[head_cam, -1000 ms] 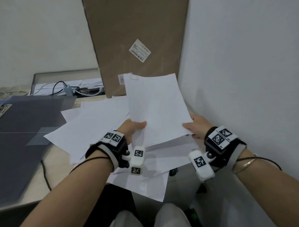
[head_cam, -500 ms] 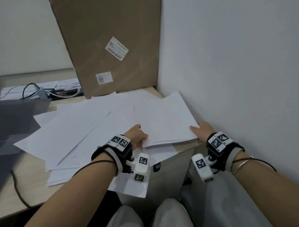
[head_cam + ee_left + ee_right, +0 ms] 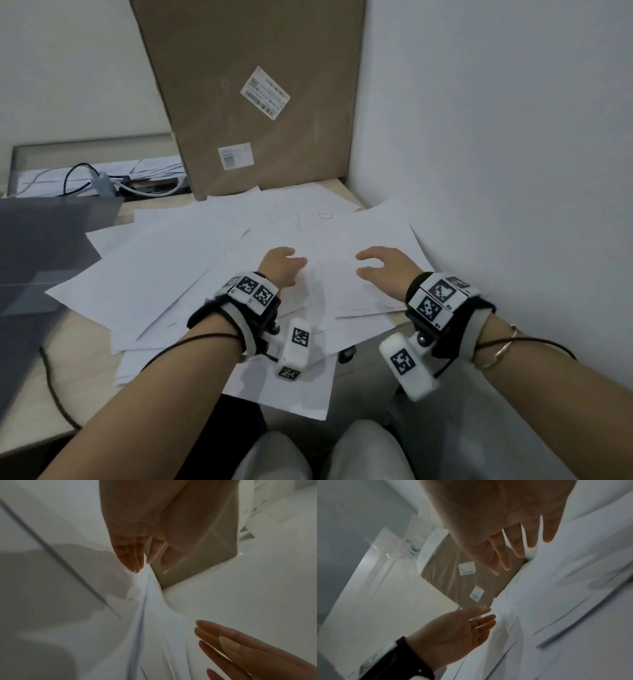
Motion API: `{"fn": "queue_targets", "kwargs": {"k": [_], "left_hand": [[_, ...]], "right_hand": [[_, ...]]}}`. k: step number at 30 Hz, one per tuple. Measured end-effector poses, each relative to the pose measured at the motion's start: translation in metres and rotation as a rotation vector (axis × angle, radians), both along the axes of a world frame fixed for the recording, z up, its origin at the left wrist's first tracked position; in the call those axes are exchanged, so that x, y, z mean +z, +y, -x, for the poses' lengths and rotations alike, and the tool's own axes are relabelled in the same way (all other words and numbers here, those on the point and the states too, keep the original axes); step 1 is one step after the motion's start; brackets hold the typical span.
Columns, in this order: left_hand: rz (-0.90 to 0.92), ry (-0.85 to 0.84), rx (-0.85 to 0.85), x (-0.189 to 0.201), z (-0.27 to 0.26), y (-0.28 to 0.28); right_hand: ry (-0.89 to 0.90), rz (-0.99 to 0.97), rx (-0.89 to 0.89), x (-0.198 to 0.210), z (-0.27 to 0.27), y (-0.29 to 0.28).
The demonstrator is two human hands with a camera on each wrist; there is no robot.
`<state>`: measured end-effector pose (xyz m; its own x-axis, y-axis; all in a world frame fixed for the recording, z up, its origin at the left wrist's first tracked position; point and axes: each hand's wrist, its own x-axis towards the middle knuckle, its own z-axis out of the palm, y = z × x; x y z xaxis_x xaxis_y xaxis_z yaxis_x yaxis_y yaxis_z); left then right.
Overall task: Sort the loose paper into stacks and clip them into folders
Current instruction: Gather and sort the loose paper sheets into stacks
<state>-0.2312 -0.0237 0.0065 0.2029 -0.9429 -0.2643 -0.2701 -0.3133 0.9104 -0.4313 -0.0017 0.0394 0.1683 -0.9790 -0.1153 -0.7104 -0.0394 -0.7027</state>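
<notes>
Loose white paper sheets (image 3: pixel 178 270) lie fanned over the wooden desk (image 3: pixel 61 342). A small squared stack (image 3: pixel 380 229) rests on top of them by the right wall. My left hand (image 3: pixel 284 263) and right hand (image 3: pixel 380 267) hover just over this stack's near part, a palm's width apart and holding nothing. In the left wrist view the left hand's fingers (image 3: pixel 133 555) are straight above the paper (image 3: pixel 154 615). The right wrist view shows the right hand's fingers (image 3: pixel 513 545) spread, and the left hand (image 3: pixel 453 628) open beside them. A dark grey folder (image 3: pixel 37 246) lies at the left.
A tall cardboard box (image 3: pixel 246 102) leans against the back wall behind the papers. Cables and an adapter (image 3: pixel 102 180) sit in a tray at the back left. A white wall (image 3: pixel 496 171) closes the right side. Some sheets overhang the desk's front edge (image 3: pixel 291 394).
Both hands held the small stack raised, then lowered it onto the spread sheets by the wall. They have let it go and now hover open over it.
</notes>
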Motion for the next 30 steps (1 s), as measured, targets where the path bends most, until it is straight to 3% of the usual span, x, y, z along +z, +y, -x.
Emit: {"fn": "queue_targets", "kwargs": {"k": [4,6,10,15,20,22,25,30], "left_hand": [[0.066,-0.199,0.217,-0.002,-0.097,0.008],[-0.003,-0.328,0.296,-0.003,-0.147,0.016],[-0.247,-0.646,0.224,-0.008,-0.201,0.036],[-0.341,-0.627,0.034,-0.013,-0.194,0.053],[-0.328,-0.638,-0.094,0.002,-0.167,0.061],[-0.298,-0.581,-0.049,0.007,-0.169,0.064],[-0.239,-0.525,0.110,0.011,-0.186,0.064],[-0.398,-0.710,0.143,-0.002,-0.196,0.066]], "right_hand": [[0.043,-0.113,0.185,-0.003,-0.067,-0.010],[0.083,-0.184,0.240,-0.008,-0.096,-0.015],[0.219,-0.250,0.249,-0.018,-0.133,-0.027],[0.332,-0.287,0.222,-0.033,-0.151,-0.034],[0.076,-0.273,0.231,-0.039,-0.150,-0.032],[-0.036,-0.212,0.188,-0.038,-0.145,-0.031],[-0.053,-0.127,0.114,-0.034,-0.135,-0.033],[0.113,-0.238,0.162,-0.033,-0.137,-0.028]]}}
